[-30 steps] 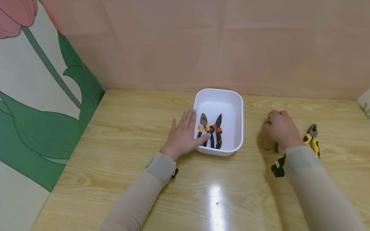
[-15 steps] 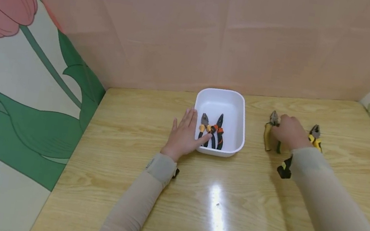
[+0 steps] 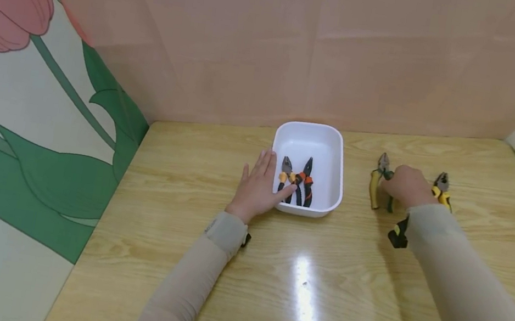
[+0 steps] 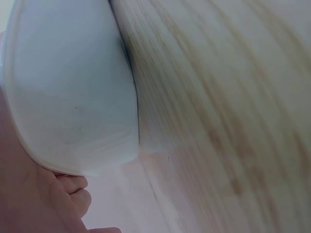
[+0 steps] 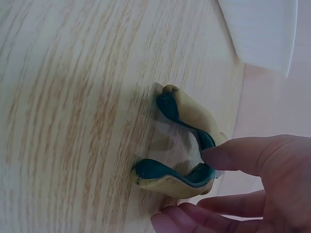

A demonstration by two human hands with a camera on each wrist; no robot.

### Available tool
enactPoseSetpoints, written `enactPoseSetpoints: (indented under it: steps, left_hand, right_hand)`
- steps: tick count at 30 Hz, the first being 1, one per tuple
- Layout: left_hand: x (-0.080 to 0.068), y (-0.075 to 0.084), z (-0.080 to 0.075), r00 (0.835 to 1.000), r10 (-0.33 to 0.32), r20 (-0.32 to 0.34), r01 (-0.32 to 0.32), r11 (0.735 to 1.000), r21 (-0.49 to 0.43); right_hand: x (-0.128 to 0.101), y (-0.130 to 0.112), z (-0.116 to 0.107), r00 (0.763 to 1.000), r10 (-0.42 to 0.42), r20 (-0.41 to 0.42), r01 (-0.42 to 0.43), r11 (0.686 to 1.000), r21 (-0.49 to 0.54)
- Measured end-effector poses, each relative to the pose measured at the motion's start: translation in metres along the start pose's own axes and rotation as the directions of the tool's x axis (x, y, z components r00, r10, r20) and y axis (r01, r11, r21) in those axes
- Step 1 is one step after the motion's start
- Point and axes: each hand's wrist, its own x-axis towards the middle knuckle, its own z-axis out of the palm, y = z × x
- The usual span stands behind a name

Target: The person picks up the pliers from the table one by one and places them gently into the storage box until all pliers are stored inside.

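While our left hand (image 3: 259, 187) rests flat against the white tray (image 3: 335, 144), our right hand (image 3: 406, 185) grips the green-and-tan pliers (image 3: 377, 179) on the tabletop (image 3: 319, 281).

Left hand (image 3: 259, 187) lies flat, fingers straight; right hand (image 3: 406, 186) curls, fingers pinching.

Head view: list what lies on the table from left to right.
Left hand → white tray with two pliers in it → yellow-and-green pliers → right hand → yellow-and-black pliers.
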Motion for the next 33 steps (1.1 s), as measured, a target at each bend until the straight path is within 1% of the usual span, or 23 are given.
enactPoseSetpoints:
  steps: [7,16,25,33]
  left_hand:
    - [-0.001,0.0,0.0,1.0,-0.001,0.01,0.001,1.0,0.003]
    - [-0.001,0.0,-0.002,1.0,0.01,0.019,-0.01,1.0,-0.011]
    - [0.0,-0.001,-0.001,1.0,0.008,0.011,-0.008,1.0,-0.024]
    - [0.0,-0.001,0.0,1.0,0.008,0.009,-0.008,0.999,-0.042]
  right_hand:
    - [0.0,0.0,0.002,1.0,-0.021,-0.004,0.021,1.0,-0.007]
    - [0.002,0.005,0.004,0.998,-0.051,-0.029,0.051,0.999,0.01]
    - [0.008,0.01,0.005,0.999,-0.019,-0.03,0.02,0.999,0.037]
    - [0.006,0.011,0.005,0.999,0.002,-0.034,0.0,0.998,0.064]
